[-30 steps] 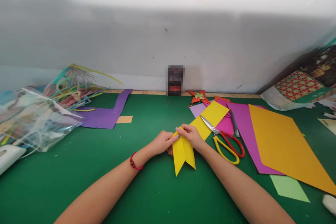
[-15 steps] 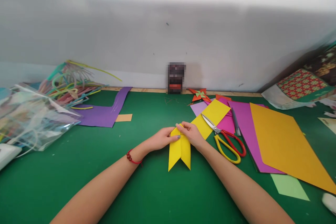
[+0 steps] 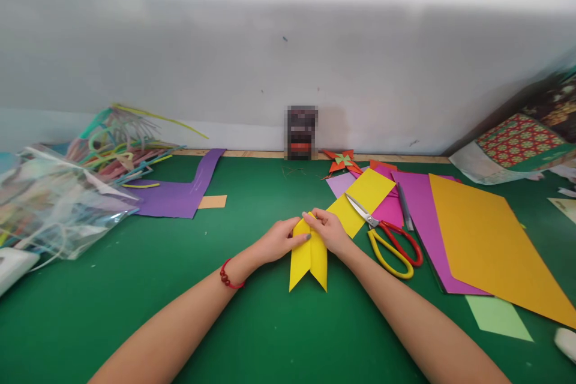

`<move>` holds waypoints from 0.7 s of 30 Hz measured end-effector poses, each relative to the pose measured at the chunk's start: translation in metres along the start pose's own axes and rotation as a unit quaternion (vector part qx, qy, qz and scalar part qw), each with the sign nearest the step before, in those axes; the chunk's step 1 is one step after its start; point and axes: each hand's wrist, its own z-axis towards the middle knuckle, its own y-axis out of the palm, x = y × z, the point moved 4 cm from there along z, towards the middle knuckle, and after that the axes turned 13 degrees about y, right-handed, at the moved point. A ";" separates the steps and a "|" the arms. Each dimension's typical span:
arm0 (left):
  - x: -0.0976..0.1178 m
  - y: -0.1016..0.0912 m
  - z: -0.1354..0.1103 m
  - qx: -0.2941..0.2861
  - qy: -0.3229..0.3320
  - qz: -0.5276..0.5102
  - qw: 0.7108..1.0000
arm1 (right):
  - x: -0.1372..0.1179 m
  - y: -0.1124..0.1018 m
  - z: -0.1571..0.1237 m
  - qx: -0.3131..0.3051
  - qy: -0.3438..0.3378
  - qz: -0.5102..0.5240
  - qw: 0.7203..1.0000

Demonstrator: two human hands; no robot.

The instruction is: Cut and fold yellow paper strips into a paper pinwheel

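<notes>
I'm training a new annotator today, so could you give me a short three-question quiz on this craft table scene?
1. True or false: both the left hand and right hand touch the folded yellow paper.
2. The scissors lie on which side of that paper? A left, B right.
3. Fill in: the left wrist wears a ___ bracelet.
Key: 1 true; 2 B; 3 red.

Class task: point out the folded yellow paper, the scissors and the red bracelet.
folded yellow paper (image 3: 300, 261), head view, on its left flap.
scissors (image 3: 371, 222), head view, at the blade pivot.
red bracelet (image 3: 224, 276), head view, on its beads.
</notes>
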 end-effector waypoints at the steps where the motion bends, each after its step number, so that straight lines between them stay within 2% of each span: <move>1: 0.000 0.001 0.000 -0.003 -0.002 -0.022 1.000 | 0.000 0.000 0.000 0.001 0.001 0.012 1.000; 7: 0.002 0.003 0.002 -0.020 -0.025 -0.177 0.984 | -0.006 0.000 -0.002 0.008 0.004 0.084 0.996; 15: -0.001 0.000 0.000 -0.004 -0.040 -0.163 0.986 | -0.004 0.000 0.000 -0.013 0.023 0.093 0.995; 18: -0.002 0.002 0.000 0.009 -0.043 -0.183 0.982 | -0.001 -0.001 0.001 -0.010 0.016 0.083 0.996; 21: -0.001 0.004 0.000 -0.008 -0.050 -0.183 0.982 | 0.001 -0.001 0.001 0.012 0.003 0.058 0.998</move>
